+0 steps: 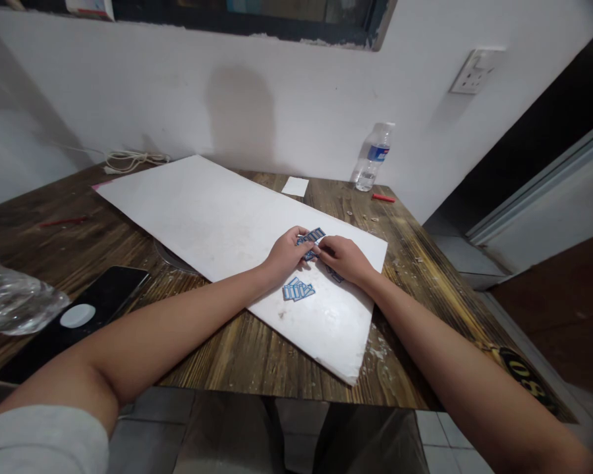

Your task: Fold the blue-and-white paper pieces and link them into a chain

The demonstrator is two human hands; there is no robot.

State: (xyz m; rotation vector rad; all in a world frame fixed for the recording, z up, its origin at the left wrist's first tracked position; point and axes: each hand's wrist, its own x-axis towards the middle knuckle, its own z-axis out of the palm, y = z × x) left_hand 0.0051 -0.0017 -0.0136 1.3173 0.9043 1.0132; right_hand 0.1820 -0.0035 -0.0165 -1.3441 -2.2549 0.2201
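My left hand [287,253] and my right hand [340,258] meet over a white foam board [202,224], both gripping a small bunch of blue-edged paper pieces [310,241]. The bunch is partly hidden by my fingers. A fanned pile of similar blue pieces [298,289] lies on the board just below my left hand. A few more pieces [335,275] show under my right wrist, partly covered by it.
The board rests on a scuffed wooden table [415,289] scattered with white crumbs. A black phone [74,316] and a crumpled plastic bottle [14,296] lie at left. A water bottle [373,157], a red stick [383,197] and a white paper square [295,187] sit at the back.
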